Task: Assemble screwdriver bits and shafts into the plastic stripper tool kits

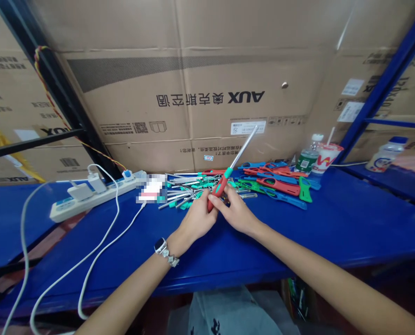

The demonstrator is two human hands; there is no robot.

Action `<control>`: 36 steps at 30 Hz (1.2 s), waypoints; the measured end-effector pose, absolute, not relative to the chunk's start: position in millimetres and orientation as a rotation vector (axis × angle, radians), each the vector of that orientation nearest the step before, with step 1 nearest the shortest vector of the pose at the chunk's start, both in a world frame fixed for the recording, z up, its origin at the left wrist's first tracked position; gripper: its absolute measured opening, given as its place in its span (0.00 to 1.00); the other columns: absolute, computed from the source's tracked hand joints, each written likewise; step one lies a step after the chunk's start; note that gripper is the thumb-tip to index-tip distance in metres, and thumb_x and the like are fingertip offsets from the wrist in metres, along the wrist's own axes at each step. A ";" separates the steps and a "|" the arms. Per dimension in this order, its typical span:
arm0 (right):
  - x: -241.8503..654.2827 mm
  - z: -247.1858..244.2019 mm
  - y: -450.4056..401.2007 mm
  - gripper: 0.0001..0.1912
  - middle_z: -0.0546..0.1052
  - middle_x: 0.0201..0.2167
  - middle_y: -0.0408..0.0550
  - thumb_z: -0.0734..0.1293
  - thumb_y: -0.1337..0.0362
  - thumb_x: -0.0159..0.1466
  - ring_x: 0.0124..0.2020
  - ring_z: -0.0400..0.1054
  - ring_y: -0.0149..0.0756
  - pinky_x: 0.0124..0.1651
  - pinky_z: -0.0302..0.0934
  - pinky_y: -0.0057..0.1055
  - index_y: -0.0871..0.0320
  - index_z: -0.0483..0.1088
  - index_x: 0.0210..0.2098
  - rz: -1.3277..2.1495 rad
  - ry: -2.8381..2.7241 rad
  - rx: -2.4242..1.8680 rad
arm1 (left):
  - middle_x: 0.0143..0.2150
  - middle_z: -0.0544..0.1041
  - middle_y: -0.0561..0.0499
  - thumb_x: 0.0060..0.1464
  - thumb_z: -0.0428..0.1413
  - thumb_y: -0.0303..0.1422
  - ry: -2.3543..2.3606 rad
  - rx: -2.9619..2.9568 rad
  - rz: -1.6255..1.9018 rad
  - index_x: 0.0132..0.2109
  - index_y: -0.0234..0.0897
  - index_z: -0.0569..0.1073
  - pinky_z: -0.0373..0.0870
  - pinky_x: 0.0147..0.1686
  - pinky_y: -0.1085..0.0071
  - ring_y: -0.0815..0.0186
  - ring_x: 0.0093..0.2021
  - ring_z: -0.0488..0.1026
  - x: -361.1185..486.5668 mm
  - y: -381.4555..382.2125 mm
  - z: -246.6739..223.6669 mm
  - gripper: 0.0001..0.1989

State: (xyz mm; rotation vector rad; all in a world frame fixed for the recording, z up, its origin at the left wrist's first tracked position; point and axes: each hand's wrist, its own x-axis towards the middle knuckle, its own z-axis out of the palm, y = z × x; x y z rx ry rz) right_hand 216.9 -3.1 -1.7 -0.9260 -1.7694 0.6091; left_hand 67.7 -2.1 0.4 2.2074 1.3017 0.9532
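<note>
A long-nosed lighter (pixel 220 184), with a red handle, a green collar and a silver metal tube, points up and to the right above the table. My left hand (pixel 199 215) is closed around the lower handle from the left. On the other side my right hand (pixel 238 209) also grips it, its thumb laid across the red handle. Fingers cover part of the handle. Just behind my hands lies a pile of metal tubes with green parts (pixel 184 191). To the right are loose red, blue and green plastic handle shells (pixel 275 184), heaped together.
On the left stand a white power strip (pixel 99 197) with chargers and a phone (pixel 152 188) on a white cable (pixel 118 237). A water bottle (pixel 307 158), a paper cup (pixel 324 160) and another bottle (pixel 387 153) are at right. Cardboard (pixel 207 83) walls off the blue table (pixel 298 242).
</note>
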 end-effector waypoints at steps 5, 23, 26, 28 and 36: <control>228.7 11.9 13.9 0.13 0.77 0.42 0.49 0.66 0.53 0.68 0.44 0.73 0.41 0.47 0.68 0.39 0.54 0.67 0.46 0.808 -1.673 -0.850 | 0.45 0.75 0.44 0.58 0.58 0.37 1.168 2.303 1.051 0.49 0.37 0.65 0.72 0.41 0.62 0.59 0.41 0.74 63.8 -3.7 6.8 0.15; 282.3 29.8 173.7 0.14 0.79 0.39 0.49 0.73 0.63 0.60 0.38 0.72 0.43 0.39 0.61 0.35 0.55 0.72 0.45 0.237 -2.383 -1.184 | 0.56 0.70 0.36 0.62 0.48 0.22 1.514 2.944 0.792 0.54 0.33 0.70 0.68 0.52 0.52 0.49 0.54 0.67 0.7 132.5 37.0 0.15; 272.2 22.4 195.7 0.14 0.79 0.45 0.54 0.72 0.64 0.61 0.46 0.71 0.47 0.47 0.62 0.39 0.56 0.74 0.47 0.093 -2.482 -1.149 | 0.54 0.72 0.37 0.61 0.49 0.22 1.562 2.992 0.529 0.52 0.34 0.73 0.68 0.52 0.53 0.49 0.54 0.68 11.2 158.3 32.9 0.15; 266.5 17.8 203.3 0.14 0.78 0.46 0.55 0.71 0.66 0.62 0.49 0.70 0.48 0.50 0.62 0.41 0.57 0.75 0.48 0.017 -2.508 -1.130 | 0.51 0.74 0.38 0.61 0.50 0.21 1.591 2.993 0.388 0.50 0.35 0.74 0.68 0.51 0.56 0.51 0.52 0.70 17.3 171.7 28.7 0.14; 265.1 1.7 198.1 0.12 0.76 0.48 0.55 0.69 0.66 0.64 0.52 0.67 0.48 0.54 0.59 0.44 0.56 0.76 0.48 -0.046 -2.414 -1.167 | 0.45 0.76 0.42 0.62 0.47 0.22 1.577 2.932 0.359 0.46 0.37 0.78 0.71 0.48 0.64 0.56 0.48 0.73 22.3 195.0 10.3 0.16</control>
